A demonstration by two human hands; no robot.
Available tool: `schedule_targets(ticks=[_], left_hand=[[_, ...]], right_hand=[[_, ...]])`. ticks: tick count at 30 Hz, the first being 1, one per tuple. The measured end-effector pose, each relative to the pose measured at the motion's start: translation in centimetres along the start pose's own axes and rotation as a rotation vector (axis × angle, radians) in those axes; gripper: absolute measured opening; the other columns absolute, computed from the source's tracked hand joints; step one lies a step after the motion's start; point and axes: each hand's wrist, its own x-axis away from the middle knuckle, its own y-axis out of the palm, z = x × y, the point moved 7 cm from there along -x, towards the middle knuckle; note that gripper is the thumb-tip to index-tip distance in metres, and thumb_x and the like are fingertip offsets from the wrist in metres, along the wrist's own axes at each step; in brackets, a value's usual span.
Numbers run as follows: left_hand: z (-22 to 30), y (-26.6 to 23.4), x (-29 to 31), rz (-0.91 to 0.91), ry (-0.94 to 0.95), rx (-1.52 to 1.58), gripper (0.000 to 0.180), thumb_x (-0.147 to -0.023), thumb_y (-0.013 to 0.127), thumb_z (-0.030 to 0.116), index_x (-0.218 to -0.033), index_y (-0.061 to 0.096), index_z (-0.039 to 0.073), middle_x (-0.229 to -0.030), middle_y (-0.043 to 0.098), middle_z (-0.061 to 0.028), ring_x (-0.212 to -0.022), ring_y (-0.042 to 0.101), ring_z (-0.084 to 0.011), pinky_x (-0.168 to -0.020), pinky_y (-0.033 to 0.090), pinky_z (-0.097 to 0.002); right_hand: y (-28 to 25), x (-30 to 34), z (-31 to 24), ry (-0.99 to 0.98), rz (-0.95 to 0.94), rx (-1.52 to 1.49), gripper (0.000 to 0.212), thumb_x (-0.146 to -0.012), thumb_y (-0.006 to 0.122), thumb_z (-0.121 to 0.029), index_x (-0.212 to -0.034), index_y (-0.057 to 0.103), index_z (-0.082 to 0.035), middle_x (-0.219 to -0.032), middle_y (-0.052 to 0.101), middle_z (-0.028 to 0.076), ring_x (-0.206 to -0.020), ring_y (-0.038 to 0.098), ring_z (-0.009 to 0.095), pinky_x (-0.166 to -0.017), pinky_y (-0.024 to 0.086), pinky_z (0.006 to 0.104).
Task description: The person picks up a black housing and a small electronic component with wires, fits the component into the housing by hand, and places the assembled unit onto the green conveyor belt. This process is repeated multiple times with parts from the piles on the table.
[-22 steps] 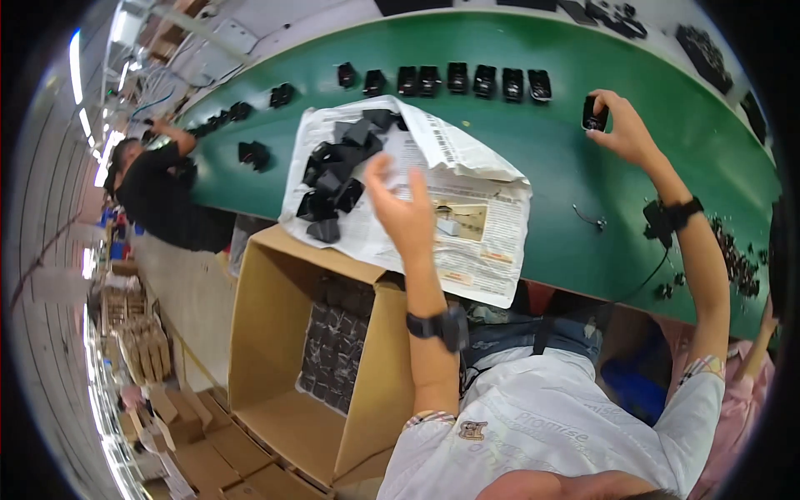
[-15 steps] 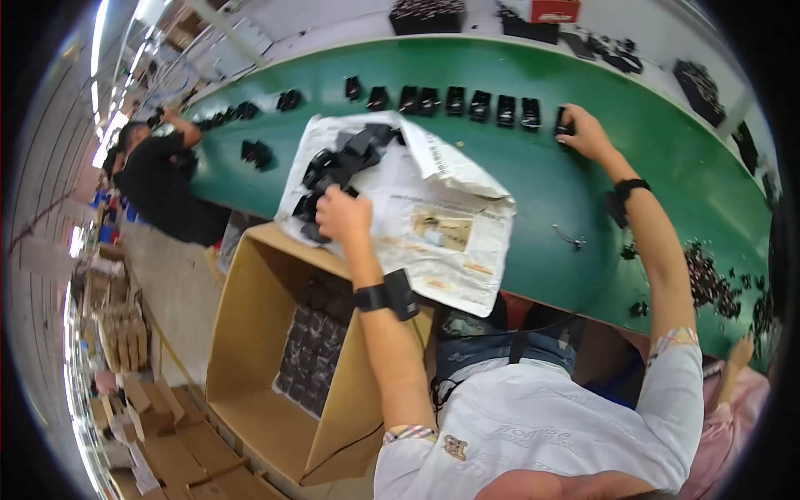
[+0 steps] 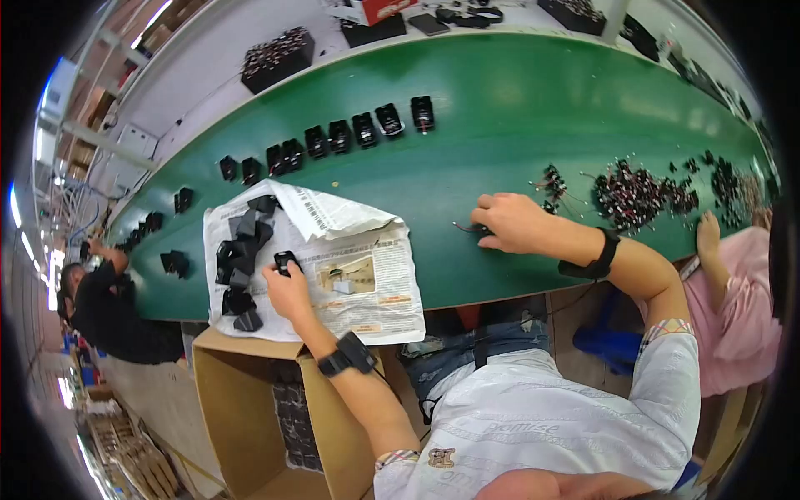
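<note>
My left hand point(image 3: 289, 293) is closed around a small black plastic housing point(image 3: 287, 262), held over a newspaper sheet point(image 3: 390, 287). Beside it on the paper lies a loose heap of similar black housings point(image 3: 237, 250). My right hand point(image 3: 510, 222) is low over the green table, its fingertips pinching a small wired part point(image 3: 463, 227); a thin lead sticks out to the left and the rest is mostly hidden by the fingers. Farther back, several black housings point(image 3: 363, 130) stand in a row, the rightmost one point(image 3: 422, 113) set slightly apart.
A pile of small wired parts point(image 3: 627, 196) lies to the right on the green table point(image 3: 517, 92). An open cardboard box point(image 3: 242, 417) holding dark pieces stands below the near edge. One co-worker point(image 3: 104, 300) sits far left; another in pink point(image 3: 725, 308) is at the right.
My view has swung right. My left hand has lifted a housing from the heap. My right hand has let go of the housing at the row's end and come nearer, onto the wired part.
</note>
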Motion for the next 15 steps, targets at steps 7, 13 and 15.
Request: schedule_targets(ticks=[7, 13, 15], left_hand=[[7.6, 2.3, 14.3, -0.616, -0.114, 1.361, 0.043, -0.098, 0.06, 0.027, -0.137, 0.052, 0.013, -0.106, 0.057, -0.0026, -0.077, 0.05, -0.0087, -0.058, 0.042, -0.0229], [14.9, 3.2, 22.8, -1.178, 0.286, 1.27, 0.076, -0.078, 0.081, 0.008, -0.145, 0.044, 0.01, -0.116, 0.057, -0.0052, -0.093, 0.056, -0.0107, -0.069, 0.049, -0.0243], [15.6, 4.1, 24.3, -1.161, 0.41, 1.187, 0.083, -0.072, 0.085, 0.003, -0.143, 0.042, 0.005, -0.117, 0.06, -0.0077, -0.105, 0.061, -0.015, -0.086, 0.052, -0.0291]], right_hand=[[0.2, 4.0, 0.5, 0.148, 0.204, -0.391, 0.008, -0.085, 0.067, -0.001, -0.091, 0.063, -0.003, -0.097, 0.064, 0.01, -0.086, 0.067, 0.026, -0.075, 0.056, 0.0347], [1.6, 7.8, -1.8, 0.283, 0.588, -1.525, 0.008, -0.091, 0.066, 0.004, -0.096, 0.062, 0.002, -0.11, 0.069, 0.018, -0.096, 0.064, 0.014, -0.087, 0.053, 0.0289], [1.5, 8.0, -4.1, 0.259, 0.588, -1.56, 0.008, -0.09, 0.066, 0.005, -0.096, 0.062, 0.003, -0.112, 0.068, 0.021, -0.097, 0.064, 0.014, -0.087, 0.052, 0.0292]])
